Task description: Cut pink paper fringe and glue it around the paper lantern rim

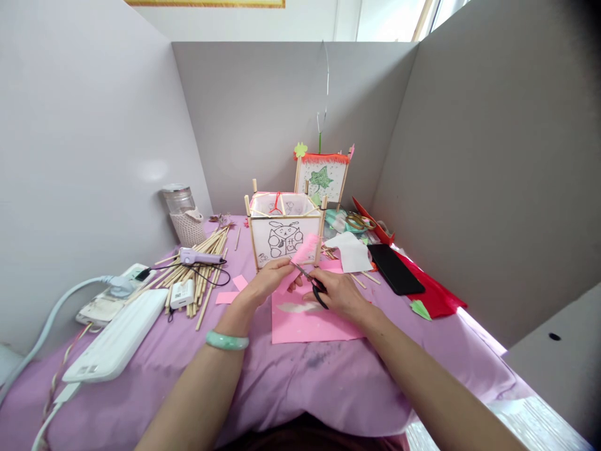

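Observation:
My left hand [268, 279] pinches a small strip of fringed pink paper [304, 249] and holds it up over the table. My right hand [339, 294] grips black-handled scissors [312, 285], whose blades point up and left into the strip. Both hands hover above a flat pink paper sheet [310, 322] on the purple cloth [291, 382]. Just behind them stands a square stick-framed paper lantern [284, 230] with a drawn rabbit on its front. A green bangle [226, 340] circles my left wrist.
A second lantern with a green leaf [322, 176] stands at the back. Several wooden sticks [201, 266], a purple glue gun [200, 256], a power strip [117, 341], a jar [184, 214], a black phone [395, 268], red paper [434, 294] and white paper [351, 250] lie around. Grey partitions enclose the table.

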The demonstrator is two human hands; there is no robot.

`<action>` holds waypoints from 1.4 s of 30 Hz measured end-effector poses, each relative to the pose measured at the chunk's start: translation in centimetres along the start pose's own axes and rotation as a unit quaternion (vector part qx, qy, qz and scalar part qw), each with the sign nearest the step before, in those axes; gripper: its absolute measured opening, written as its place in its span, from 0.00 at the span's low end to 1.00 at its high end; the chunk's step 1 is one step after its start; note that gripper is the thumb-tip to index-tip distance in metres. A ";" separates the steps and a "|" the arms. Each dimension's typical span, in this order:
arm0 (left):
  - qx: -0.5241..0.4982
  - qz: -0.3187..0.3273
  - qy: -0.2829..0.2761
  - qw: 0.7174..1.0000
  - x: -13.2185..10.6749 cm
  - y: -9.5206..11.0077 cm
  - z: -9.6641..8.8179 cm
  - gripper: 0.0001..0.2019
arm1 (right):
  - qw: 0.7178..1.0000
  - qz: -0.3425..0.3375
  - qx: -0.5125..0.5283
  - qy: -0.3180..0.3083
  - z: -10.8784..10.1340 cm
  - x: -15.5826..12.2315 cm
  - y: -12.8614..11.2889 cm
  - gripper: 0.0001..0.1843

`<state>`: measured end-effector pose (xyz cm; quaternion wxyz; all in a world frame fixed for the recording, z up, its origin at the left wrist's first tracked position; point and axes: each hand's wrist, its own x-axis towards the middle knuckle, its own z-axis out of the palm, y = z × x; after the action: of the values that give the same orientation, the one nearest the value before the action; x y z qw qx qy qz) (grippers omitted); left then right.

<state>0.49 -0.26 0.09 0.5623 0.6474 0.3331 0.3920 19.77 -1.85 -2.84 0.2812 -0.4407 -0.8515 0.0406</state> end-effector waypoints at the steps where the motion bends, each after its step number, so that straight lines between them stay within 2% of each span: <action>1: -0.001 -0.002 -0.005 1.000 0.0 0.0 0.0 0.10 | 1.000 0.000 0.002 -0.001 0.0 0.0 0.0 0.18; 27: 0.012 -0.016 -0.012 1.000 -0.1 0.0 -0.2 0.11 | 1.000 -0.002 -0.014 0.016 0.1 0.1 0.1 0.14; 37: 0.006 0.002 0.006 1.000 0.2 -0.4 -0.4 0.12 | 1.000 0.011 0.006 0.001 0.0 0.2 0.2 0.16; 42: -0.014 0.005 0.056 0.998 0.4 -0.4 -0.5 0.14 | 1.000 0.001 0.020 -0.005 -0.1 0.1 0.1 0.19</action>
<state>0.25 0.36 -0.26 0.5499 0.6183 0.3554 0.4348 19.87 -1.78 -2.73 0.2855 -0.4355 -0.8516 0.0600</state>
